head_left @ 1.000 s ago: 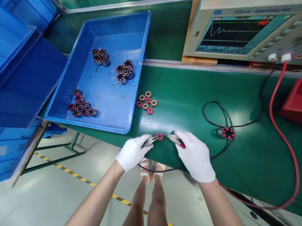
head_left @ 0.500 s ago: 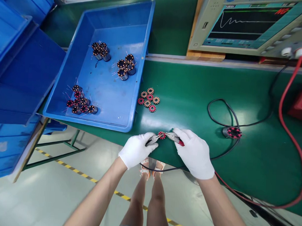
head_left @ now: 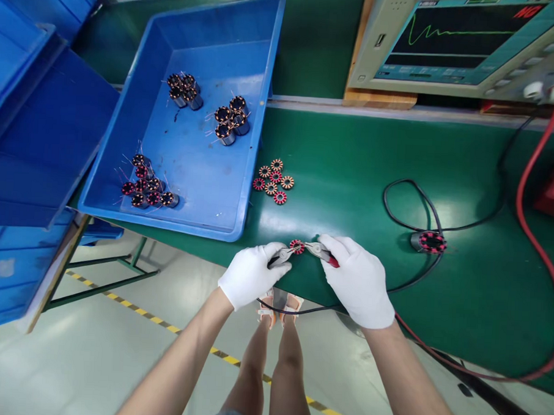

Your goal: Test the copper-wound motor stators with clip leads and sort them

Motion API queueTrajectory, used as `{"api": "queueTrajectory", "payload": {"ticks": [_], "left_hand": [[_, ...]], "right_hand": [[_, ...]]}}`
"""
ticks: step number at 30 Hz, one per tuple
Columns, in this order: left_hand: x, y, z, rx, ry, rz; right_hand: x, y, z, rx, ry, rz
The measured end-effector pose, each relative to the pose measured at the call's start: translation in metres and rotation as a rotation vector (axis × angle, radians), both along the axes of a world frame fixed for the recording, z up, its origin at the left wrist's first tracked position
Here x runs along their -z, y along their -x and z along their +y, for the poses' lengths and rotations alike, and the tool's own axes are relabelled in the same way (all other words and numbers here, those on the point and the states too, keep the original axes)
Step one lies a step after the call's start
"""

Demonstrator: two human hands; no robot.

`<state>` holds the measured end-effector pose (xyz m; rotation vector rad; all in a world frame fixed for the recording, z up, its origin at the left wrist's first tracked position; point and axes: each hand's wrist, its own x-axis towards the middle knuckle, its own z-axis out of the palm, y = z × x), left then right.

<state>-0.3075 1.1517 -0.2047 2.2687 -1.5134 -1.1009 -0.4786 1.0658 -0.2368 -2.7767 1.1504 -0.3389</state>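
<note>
White-gloved left hand (head_left: 251, 275) and right hand (head_left: 359, 278) each grip a metal test clip, tips meeting between them on the small red-wound copper stator ring (head_left: 297, 246).

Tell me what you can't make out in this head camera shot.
- Clip handles: hidden inside the gloved left hand and right hand.
- Tester screen: top cut off by the frame edge; red label too small.
- Stator wire contacts: too small.

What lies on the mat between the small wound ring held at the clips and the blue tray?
In the head view, a cluster of loose wound rings lies on the green mat between the held ring and the blue tray; the remaining stretch is bare.
</note>
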Motion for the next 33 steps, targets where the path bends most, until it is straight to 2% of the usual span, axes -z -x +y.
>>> {"api": "queueTrajectory", "payload": {"ticks": [8, 14, 33], "left_hand": [[-0.002, 0.001, -0.001, 0.000, -0.010, -0.038], [0.000, 0.000, 0.000, 0.009, 0.006, -0.030], [0.002, -0.001, 0.000, -0.005, -0.004, -0.009]], "right_hand": [[0.000, 0.002, 0.002, 0.054, -0.019, -0.032], [0.002, 0.009, 0.009, -0.038, 0.063, -0.081], [0.002, 0.008, 0.010, -0.044, 0.111, -0.052]]}}
